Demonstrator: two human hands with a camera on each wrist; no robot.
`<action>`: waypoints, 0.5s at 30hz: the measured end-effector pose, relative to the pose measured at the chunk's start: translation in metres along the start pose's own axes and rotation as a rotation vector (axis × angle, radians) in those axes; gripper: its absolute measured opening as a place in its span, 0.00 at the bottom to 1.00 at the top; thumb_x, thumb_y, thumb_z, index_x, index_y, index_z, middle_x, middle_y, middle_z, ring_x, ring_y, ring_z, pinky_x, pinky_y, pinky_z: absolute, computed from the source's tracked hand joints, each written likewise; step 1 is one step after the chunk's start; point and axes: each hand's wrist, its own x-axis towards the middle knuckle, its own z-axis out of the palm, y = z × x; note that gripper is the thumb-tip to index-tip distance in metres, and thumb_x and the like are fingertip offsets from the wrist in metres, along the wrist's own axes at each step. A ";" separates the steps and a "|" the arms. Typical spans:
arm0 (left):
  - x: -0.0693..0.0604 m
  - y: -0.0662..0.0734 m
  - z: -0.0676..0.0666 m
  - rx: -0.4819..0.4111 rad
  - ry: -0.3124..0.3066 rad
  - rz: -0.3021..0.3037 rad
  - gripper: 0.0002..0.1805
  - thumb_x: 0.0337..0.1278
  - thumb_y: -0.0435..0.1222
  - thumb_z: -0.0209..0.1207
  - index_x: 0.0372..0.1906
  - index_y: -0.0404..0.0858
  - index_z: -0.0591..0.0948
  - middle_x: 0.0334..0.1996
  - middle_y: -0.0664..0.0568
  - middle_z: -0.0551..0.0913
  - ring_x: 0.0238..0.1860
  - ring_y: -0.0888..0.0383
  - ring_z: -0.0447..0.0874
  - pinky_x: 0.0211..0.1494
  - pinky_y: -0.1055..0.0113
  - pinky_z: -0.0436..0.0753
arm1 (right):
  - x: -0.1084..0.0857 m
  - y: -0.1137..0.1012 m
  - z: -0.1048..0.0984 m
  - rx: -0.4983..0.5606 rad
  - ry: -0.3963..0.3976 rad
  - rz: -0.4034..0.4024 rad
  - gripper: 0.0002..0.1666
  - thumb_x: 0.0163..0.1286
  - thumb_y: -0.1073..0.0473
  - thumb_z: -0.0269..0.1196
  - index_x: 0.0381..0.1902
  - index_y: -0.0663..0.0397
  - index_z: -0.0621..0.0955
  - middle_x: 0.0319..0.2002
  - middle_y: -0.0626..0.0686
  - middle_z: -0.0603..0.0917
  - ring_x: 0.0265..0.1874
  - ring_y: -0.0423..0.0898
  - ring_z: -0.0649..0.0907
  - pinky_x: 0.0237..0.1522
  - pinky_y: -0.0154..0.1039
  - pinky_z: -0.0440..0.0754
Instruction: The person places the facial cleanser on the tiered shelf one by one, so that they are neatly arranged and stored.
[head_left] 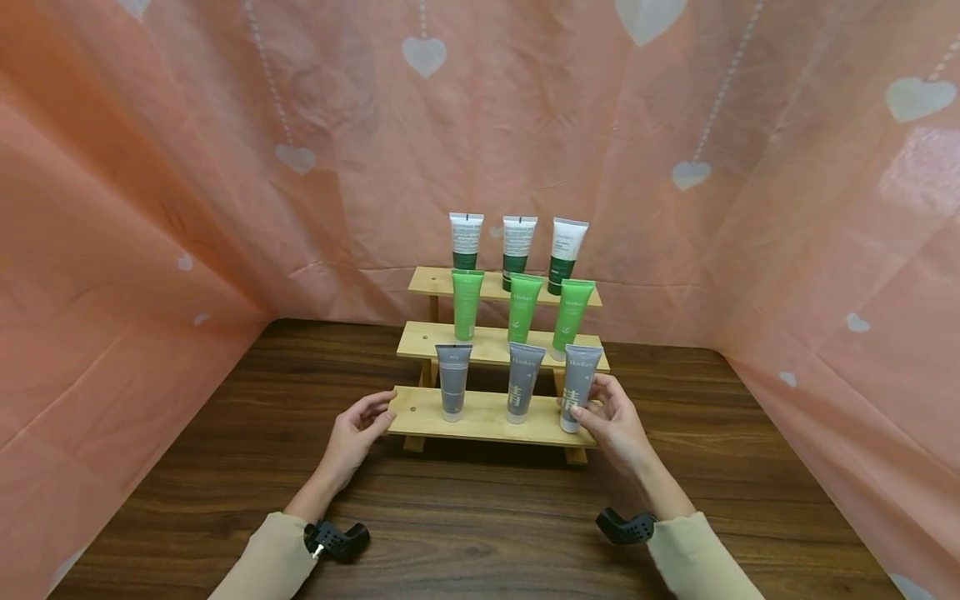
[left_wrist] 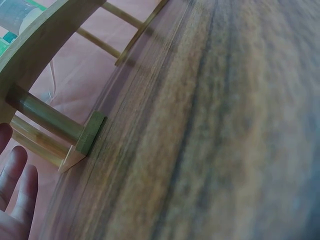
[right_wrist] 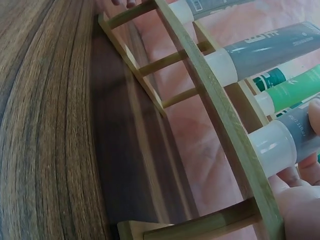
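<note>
In the head view, my right hand pinches a grey tube at the right end of a wooden three-tier display rack, thumb in front and fingers behind. The tube stands cap down, its white cap at the bottom shelf's front edge. My left hand holds the left end of that shelf between thumb and fingers; some fingers show beside the rack's leg in the left wrist view. Two more grey tubes, one at the left and one in the middle, stand on the same shelf.
Three green tubes stand on the middle shelf. On the top shelf are three white and dark green tubes. The rack stands on a dark wooden table. Pink curtains with hearts enclose the back and sides.
</note>
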 end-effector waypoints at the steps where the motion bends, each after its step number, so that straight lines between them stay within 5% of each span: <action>1: 0.000 0.001 0.000 -0.002 0.001 -0.003 0.19 0.61 0.33 0.58 0.56 0.30 0.75 0.48 0.38 0.78 0.42 0.57 0.77 0.39 0.64 0.80 | 0.000 0.000 0.000 -0.019 0.000 -0.006 0.25 0.63 0.79 0.54 0.54 0.55 0.64 0.47 0.57 0.68 0.47 0.50 0.81 0.48 0.38 0.77; 9: 0.001 0.003 0.001 0.035 0.001 0.005 0.19 0.60 0.33 0.59 0.55 0.30 0.76 0.46 0.39 0.79 0.42 0.52 0.76 0.38 0.68 0.78 | -0.004 -0.006 -0.007 -0.225 0.014 -0.039 0.26 0.62 0.76 0.59 0.55 0.57 0.65 0.47 0.53 0.72 0.46 0.42 0.81 0.45 0.33 0.78; 15: 0.001 0.006 0.003 0.054 0.004 -0.007 0.18 0.60 0.33 0.59 0.54 0.31 0.77 0.44 0.39 0.79 0.40 0.52 0.76 0.38 0.67 0.79 | -0.006 -0.010 -0.010 -0.375 0.049 -0.058 0.27 0.60 0.75 0.61 0.55 0.68 0.64 0.46 0.55 0.74 0.43 0.37 0.79 0.44 0.29 0.77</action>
